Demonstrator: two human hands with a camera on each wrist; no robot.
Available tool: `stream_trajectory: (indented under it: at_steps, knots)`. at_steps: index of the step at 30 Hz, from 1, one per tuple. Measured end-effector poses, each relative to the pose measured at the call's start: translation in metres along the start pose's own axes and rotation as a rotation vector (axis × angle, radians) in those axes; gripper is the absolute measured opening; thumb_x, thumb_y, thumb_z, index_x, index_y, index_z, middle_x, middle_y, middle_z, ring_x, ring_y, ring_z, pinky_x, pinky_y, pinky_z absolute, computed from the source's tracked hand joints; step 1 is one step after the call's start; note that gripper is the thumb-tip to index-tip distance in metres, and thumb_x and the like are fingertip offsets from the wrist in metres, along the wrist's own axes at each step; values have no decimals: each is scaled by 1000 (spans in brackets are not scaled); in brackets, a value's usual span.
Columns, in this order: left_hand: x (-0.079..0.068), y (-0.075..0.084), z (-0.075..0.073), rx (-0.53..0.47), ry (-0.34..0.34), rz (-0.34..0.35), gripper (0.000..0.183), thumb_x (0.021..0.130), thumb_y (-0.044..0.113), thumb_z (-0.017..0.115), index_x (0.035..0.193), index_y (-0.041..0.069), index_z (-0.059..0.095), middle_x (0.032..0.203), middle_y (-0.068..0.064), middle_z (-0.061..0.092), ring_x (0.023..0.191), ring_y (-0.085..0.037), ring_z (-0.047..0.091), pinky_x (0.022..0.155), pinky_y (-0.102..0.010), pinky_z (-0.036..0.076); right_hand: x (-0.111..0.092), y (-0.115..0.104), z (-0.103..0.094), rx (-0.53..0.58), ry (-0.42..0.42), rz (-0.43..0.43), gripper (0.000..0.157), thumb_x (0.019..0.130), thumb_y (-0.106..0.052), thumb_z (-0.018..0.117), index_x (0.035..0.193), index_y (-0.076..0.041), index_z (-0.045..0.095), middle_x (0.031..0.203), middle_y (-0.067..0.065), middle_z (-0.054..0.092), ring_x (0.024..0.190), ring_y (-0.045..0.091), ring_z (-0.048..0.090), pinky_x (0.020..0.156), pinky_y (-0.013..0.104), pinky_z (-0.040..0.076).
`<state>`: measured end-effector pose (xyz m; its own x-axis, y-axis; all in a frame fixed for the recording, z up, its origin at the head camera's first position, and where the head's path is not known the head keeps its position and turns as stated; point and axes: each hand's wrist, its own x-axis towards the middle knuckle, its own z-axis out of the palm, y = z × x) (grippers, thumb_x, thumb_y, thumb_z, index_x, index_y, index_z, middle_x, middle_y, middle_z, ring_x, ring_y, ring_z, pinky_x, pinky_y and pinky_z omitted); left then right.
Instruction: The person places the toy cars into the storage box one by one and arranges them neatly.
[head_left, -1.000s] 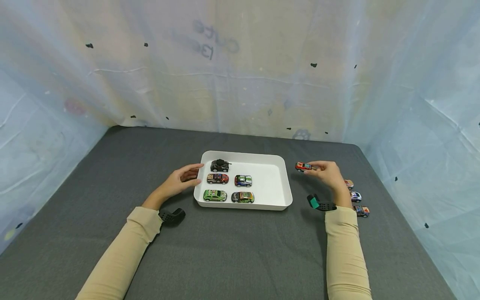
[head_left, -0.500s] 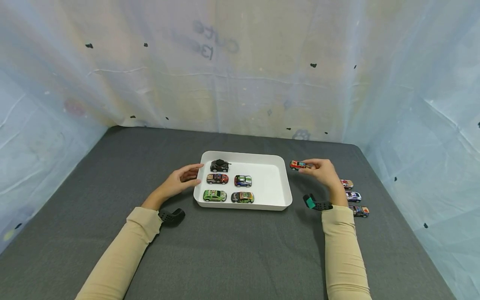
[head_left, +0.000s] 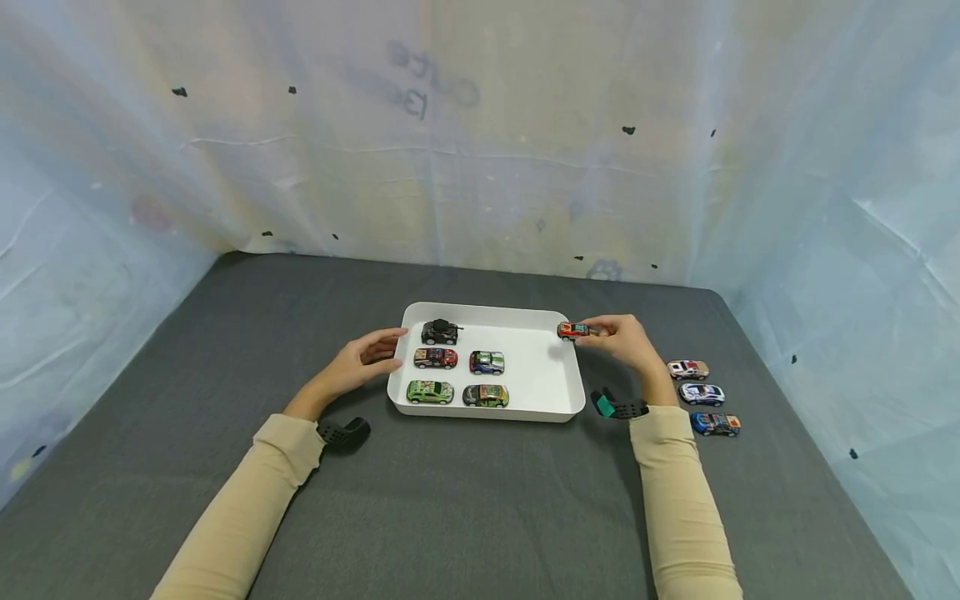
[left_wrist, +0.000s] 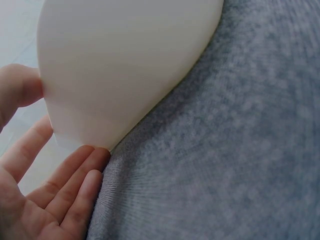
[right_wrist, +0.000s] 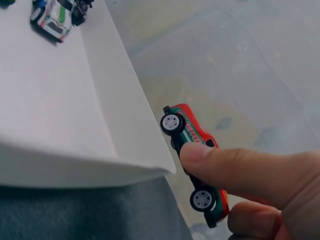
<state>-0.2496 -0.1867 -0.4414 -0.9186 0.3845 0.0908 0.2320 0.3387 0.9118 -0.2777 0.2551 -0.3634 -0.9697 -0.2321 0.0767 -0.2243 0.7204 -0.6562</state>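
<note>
My right hand (head_left: 626,343) pinches a red toy car (head_left: 573,331) between thumb and fingers, above the right rim of a white tray (head_left: 543,367). The right wrist view shows the thumb across the side of this car, whose green stripe and white-rimmed wheels are visible. At the tray's left end, my left hand (head_left: 356,362) touches the outer wall with its fingers spread and relaxed. Inside the tray's left half stand a black turreted toy vehicle (head_left: 439,332), a dark red car (head_left: 436,357), a blue-and-green car (head_left: 487,362), a green car (head_left: 430,392) and a multicoloured car (head_left: 485,396).
To the right of my right forearm, a cream-and-red car (head_left: 688,369), a white car (head_left: 702,394) and a blue car (head_left: 716,423) stand in a column on the grey cloth (head_left: 480,508). Pale plastic sheeting (head_left: 510,200) hangs behind and at both sides.
My right hand has carried the red toy car leftward, from beside the tray to over its right rim. The three cars behind the forearm have come into full sight. The left hand stays put.
</note>
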Motion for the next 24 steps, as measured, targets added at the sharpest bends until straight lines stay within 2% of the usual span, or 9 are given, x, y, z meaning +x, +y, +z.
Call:
stream_trajectory:
  at_steps: [7, 13, 24]
  knots:
    - [0, -1, 0, 6, 0, 5, 58, 93, 22, 64, 146, 14, 42, 147, -20, 45, 133, -40, 46, 111, -57, 40, 11, -12, 4, -9, -49, 37, 39, 86, -19, 73, 119, 1, 67, 56, -7, 37, 52, 8, 30, 53, 22, 28]
    - [1, -1, -1, 8, 1, 7, 58, 93, 22, 65, 146, 14, 42, 147, -20, 45, 133, -40, 47, 111, -57, 40, 20, -23, 6, -5, -92, 22, 42, 86, -18, 73, 122, 2, 65, 54, -7, 38, 52, 9, 31, 56, 23, 31]
    - [1, -1, 0, 4, -5, 15, 59, 93, 21, 64, 147, 13, 41, 148, -20, 43, 133, -41, 45, 111, -57, 39, 34, -36, 21, 31, -155, 6, 43, 85, -19, 74, 123, -1, 65, 53, -5, 34, 53, 11, 28, 56, 25, 29]
